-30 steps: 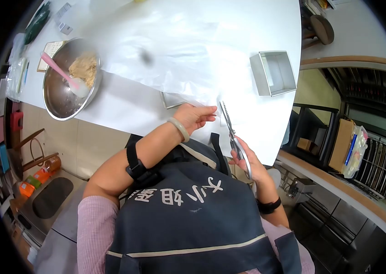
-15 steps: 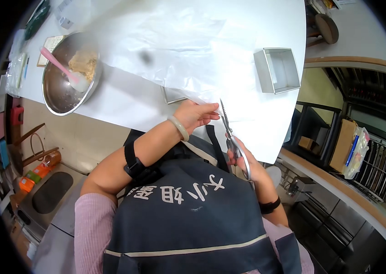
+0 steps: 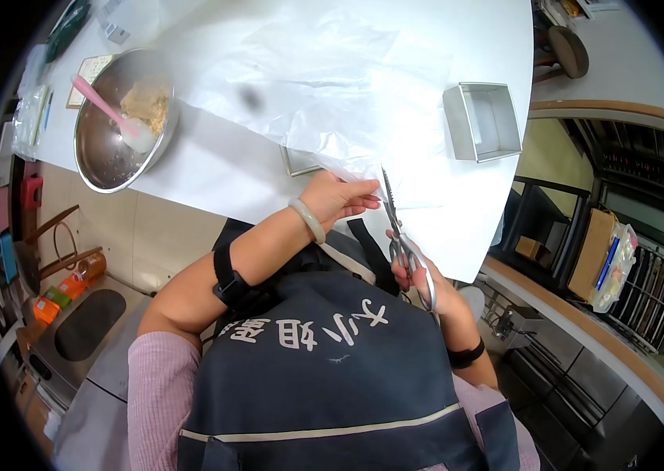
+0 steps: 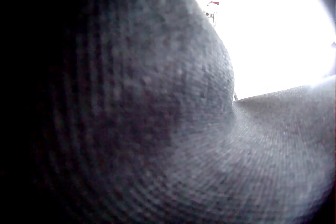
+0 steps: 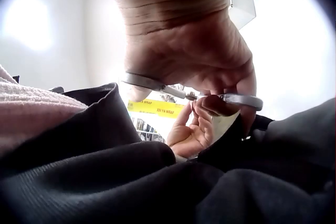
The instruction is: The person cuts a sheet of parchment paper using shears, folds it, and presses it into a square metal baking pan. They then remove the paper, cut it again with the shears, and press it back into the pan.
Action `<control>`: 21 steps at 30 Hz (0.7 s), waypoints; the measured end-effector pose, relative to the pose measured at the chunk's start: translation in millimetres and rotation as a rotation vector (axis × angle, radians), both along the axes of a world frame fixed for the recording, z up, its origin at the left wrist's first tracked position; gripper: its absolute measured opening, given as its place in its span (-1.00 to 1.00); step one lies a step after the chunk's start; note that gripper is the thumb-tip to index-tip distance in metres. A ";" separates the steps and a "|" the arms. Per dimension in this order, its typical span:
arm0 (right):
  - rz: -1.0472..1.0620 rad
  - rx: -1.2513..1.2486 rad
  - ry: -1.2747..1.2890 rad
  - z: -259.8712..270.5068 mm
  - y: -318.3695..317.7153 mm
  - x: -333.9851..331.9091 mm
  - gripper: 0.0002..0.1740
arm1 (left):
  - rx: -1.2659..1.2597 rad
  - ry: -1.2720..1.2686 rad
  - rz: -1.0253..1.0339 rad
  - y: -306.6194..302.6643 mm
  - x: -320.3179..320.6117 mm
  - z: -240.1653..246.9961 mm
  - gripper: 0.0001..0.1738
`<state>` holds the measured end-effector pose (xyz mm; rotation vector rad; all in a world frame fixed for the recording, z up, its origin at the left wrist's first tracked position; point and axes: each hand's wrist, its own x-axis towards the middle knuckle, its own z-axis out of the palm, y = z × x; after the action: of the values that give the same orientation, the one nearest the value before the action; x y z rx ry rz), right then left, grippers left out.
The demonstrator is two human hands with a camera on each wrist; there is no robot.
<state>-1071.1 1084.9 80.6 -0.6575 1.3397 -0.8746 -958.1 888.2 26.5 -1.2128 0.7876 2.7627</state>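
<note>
In the head view my left hand (image 3: pixel 340 198) pinches the near edge of a thin clear plastic sheet (image 3: pixel 308 102) between thumb and fingers. Just to its right, my right hand (image 3: pixel 434 286) grips metal scissors (image 3: pixel 392 206), its fingers through the handle loops. The blades point away from my body, with their tips at the sheet's edge beside the left fingertips. In the right wrist view the scissors' handles (image 5: pixel 244 101) cross under the right hand (image 5: pixel 194 50), and the left hand (image 5: pixel 191 134) shows beyond. Dark apron cloth (image 4: pixel 157 98) fills most of the left wrist view, hiding the left hand.
On the white table (image 3: pixel 214 173) a steel bowl (image 3: pixel 95 161) holds beige dough (image 3: pixel 145 102) and a pink-handled spatula (image 3: pixel 96 98). A square metal tin (image 3: pixel 465 125) stands at the right. Another metal rim (image 3: pixel 294 169) shows partly under the sheet. An oven rack stands beyond the table's right edge.
The head view has shifted a little, so the bowl and tin appear higher. The scissors' blades have come slightly closer to the left fingertips. The left hand keeps its pinch on the sheet.
</note>
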 end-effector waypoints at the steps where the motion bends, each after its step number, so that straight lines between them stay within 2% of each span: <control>1: 0.012 0.012 0.060 1.1 -0.6 1.0 0.10 | -0.002 -0.004 -0.003 -0.1 -0.2 0.5 -0.78; 2: 0.013 0.013 0.059 -1.0 1.0 0.0 0.10 | -0.004 -0.008 -0.007 -0.1 -0.5 0.7 -0.79; 4: -0.033 -0.042 -0.075 -6.8 5.0 -2.5 -0.10 | -0.002 -0.007 -0.012 0.0 -0.9 0.3 -0.79; 5: -0.033 -0.042 -0.076 -6.6 4.4 -1.5 -0.10 | -0.002 -0.004 -0.016 -0.2 -0.9 -0.1 -0.79; 7: 0.003 -0.045 0.053 -4.4 1.8 1.1 0.05 | -0.009 0.007 -0.011 0.8 -0.8 -2.4 -0.78; 10: -0.007 -0.053 0.116 1.3 -0.7 2.1 0.00 | -0.005 0.022 -0.011 0.3 -0.3 -2.7 -0.77; 13: -0.007 0.052 0.049 8.2 -2.4 1.7 -0.04 | 0.002 0.026 -0.039 -1.7 1.7 0.0 -0.76; 17: -0.008 0.060 0.059 6.7 -3.7 0.7 -0.06 | -0.025 0.037 -0.050 -2.2 3.3 -1.8 -0.74; 19: 0.010 -0.064 0.136 -1.2 -4.6 -0.1 -0.03 | -0.044 0.041 -0.053 -1.6 3.0 -1.6 -0.74; 21: 0.017 -0.048 0.148 -1.1 -8.5 -1.3 0.00 | -0.064 0.044 -0.055 -1.5 3.1 -1.2 -0.73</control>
<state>-1072.4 1076.4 79.5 -0.7824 1.4467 -0.8604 -955.0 886.7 25.3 -1.1265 0.9060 2.7489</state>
